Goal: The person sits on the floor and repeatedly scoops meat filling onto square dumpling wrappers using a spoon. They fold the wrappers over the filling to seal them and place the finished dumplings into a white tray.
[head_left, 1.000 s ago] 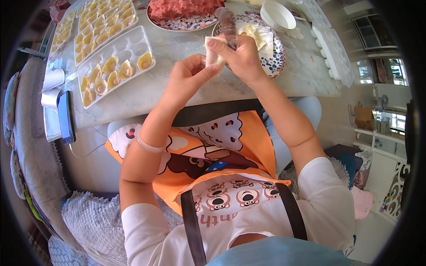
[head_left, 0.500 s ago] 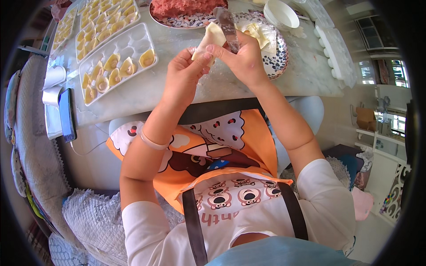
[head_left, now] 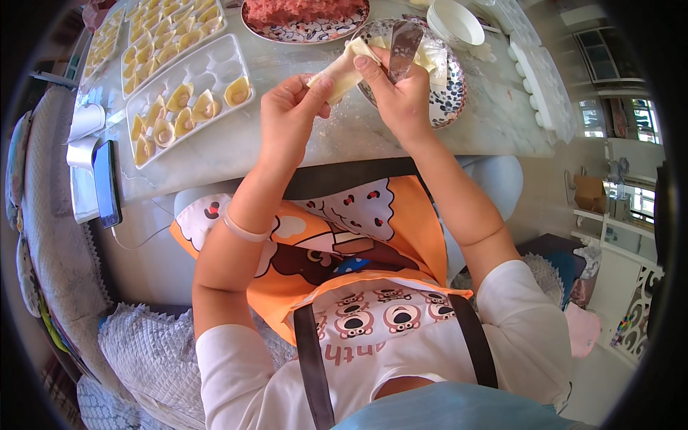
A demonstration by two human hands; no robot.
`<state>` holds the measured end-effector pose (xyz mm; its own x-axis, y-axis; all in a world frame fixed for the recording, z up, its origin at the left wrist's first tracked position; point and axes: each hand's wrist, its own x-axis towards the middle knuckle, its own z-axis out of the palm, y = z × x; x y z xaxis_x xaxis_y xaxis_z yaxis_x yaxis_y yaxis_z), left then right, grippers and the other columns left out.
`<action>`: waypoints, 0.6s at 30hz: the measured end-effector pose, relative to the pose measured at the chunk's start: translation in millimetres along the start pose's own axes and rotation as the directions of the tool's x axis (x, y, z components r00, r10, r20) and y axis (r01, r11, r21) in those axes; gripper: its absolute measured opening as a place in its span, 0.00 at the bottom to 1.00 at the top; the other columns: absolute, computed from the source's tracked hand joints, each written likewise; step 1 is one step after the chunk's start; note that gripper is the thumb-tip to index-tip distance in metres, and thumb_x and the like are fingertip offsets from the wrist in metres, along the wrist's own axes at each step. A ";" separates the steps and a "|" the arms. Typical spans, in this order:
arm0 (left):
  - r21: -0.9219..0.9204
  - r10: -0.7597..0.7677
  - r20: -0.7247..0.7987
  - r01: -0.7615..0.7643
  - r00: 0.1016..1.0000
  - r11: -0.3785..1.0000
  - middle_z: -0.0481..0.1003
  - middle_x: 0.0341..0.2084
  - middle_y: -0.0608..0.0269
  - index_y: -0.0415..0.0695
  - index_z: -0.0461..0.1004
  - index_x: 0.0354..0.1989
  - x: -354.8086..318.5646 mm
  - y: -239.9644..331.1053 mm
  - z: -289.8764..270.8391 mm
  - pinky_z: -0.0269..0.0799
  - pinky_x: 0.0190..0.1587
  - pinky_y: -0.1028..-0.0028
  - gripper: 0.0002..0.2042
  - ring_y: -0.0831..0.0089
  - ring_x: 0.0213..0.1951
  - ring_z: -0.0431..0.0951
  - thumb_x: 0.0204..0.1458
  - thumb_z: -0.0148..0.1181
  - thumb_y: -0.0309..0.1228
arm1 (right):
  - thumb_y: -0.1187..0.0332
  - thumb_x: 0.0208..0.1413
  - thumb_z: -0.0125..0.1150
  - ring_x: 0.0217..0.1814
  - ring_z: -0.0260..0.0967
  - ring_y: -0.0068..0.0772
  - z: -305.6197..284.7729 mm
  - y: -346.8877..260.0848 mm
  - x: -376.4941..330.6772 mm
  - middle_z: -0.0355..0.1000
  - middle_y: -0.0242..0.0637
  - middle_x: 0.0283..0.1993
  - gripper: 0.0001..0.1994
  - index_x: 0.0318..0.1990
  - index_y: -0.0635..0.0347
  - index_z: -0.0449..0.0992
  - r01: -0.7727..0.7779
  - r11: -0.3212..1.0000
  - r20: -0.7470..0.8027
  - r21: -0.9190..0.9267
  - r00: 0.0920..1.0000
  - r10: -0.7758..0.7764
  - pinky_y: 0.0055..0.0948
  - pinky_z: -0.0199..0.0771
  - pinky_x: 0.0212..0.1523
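A pale folded dumpling wrapper is stretched between both hands above the near part of the table. My left hand pinches its left end between thumb and fingers. At the other end, my right hand grips the wrapper under the thumb. That same hand also holds a flat, smeared blade-like spreader, which points up and away. Whatever filling lies inside the fold is hidden. Behind the right hand, a patterned plate carries loose wrapper sheets. Pink minced meat is heaped on another patterned plate.
On the left, a white plastic tray holds several folded dumplings, with fuller trays behind it. White bowls stand far right, beside stacked plastic trays. A phone leans at the table's left edge, cable attached.
My hands have moved slightly apart, and the wrapper lies longer and more slanted between them. The spreader has shifted right with my right hand.
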<state>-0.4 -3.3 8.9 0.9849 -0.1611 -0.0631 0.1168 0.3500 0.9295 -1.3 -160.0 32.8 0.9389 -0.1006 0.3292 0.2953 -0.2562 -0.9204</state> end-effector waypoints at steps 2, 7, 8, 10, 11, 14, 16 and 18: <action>-0.005 0.020 -0.018 -0.021 1.000 1.000 0.74 0.22 0.66 0.33 0.74 0.33 -1.1 4.0 2.0 0.63 0.26 0.83 0.11 0.84 0.22 0.69 0.55 0.58 0.31 | 0.64 0.55 0.62 0.24 0.61 0.14 -1.3 3.7 0.2 0.72 0.28 0.24 0.13 0.40 0.66 0.78 -0.001 1.000 -0.011 -0.022 1.000 0.001 0.20 0.62 0.26; 0.214 0.007 0.031 -0.014 1.000 0.977 0.73 0.23 0.65 0.34 0.74 0.37 2.0 4.5 -5.4 0.64 0.31 0.82 0.13 0.82 0.24 0.68 0.58 0.54 0.35 | 0.66 0.54 0.62 0.22 0.59 0.14 0.9 8.5 -2.5 0.71 0.26 0.24 0.12 0.40 0.67 0.78 -0.056 0.994 0.006 0.089 0.998 0.055 0.21 0.60 0.22; 0.247 0.001 0.036 -0.010 0.999 0.969 0.73 0.23 0.65 0.35 0.74 0.38 3.1 4.9 -5.5 0.64 0.31 0.82 0.14 0.82 0.23 0.68 0.59 0.53 0.36 | 0.67 0.54 0.63 0.20 0.57 0.13 1.8 9.2 -2.8 0.70 0.25 0.23 0.12 0.40 0.66 0.78 -0.073 0.987 -0.001 0.145 0.997 0.074 0.20 0.58 0.21; -0.318 0.037 0.273 0.053 0.961 0.947 0.74 0.28 0.65 0.35 0.72 0.42 10.7 -11.1 -25.3 0.65 0.35 0.77 0.16 0.80 0.28 0.69 0.60 0.49 0.38 | 0.68 0.53 0.63 0.18 0.53 0.12 3.8 1.4 -2.1 0.67 0.23 0.22 0.12 0.42 0.67 0.77 -0.209 0.902 0.041 0.379 0.977 0.209 0.19 0.52 0.18; -0.562 0.104 0.376 0.137 0.921 0.816 0.74 0.30 0.65 0.36 0.71 0.45 14.5 -8.3 -25.7 0.66 0.37 0.75 0.17 0.80 0.30 0.70 0.61 0.48 0.39 | 0.69 0.53 0.63 0.17 0.51 0.11 3.5 -2.2 -0.6 0.65 0.22 0.21 0.13 0.42 0.68 0.76 -0.267 0.833 0.069 0.484 0.961 0.268 0.19 0.49 0.16; -0.321 -0.043 -0.005 0.039 0.999 0.946 0.71 0.46 0.62 0.39 0.65 0.54 7.0 -13.4 3.5 0.63 0.49 0.70 0.20 0.74 0.43 0.70 0.61 0.45 0.41 | 0.70 0.53 0.62 0.15 0.45 0.10 10.5 -7.6 4.5 0.60 0.20 0.20 0.14 0.45 0.69 0.74 -0.300 0.722 -0.008 0.624 0.921 0.389 0.17 0.41 0.15; -0.311 0.073 0.226 0.001 0.971 0.950 0.58 0.62 0.59 0.44 0.58 0.61 -5.0 -11.5 20.4 0.52 0.63 0.63 0.23 0.63 0.63 0.57 0.61 0.45 0.42 | 0.72 0.53 0.61 0.15 0.44 0.10 18.7 -12.4 1.6 0.59 0.20 0.20 0.15 0.47 0.70 0.73 -0.321 0.700 -0.007 0.638 0.907 0.422 0.17 0.41 0.15; -0.353 0.047 0.265 0.051 0.963 0.934 0.58 0.62 0.58 0.44 0.58 0.61 -8.2 -15.2 23.7 0.51 0.64 0.61 0.23 0.63 0.64 0.55 0.61 0.45 0.41 | 0.73 0.53 0.60 0.14 0.44 0.09 21.9 -14.0 -4.5 0.58 0.20 0.21 0.15 0.48 0.70 0.72 -0.340 0.663 0.012 0.667 0.895 0.446 0.16 0.41 0.14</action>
<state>-13.3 -29.1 3.8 0.9203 -0.3831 0.0796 0.2046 0.6447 0.7365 -5.8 -134.9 39.6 0.9740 -0.1928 -0.1188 -0.0052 0.5057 -0.8627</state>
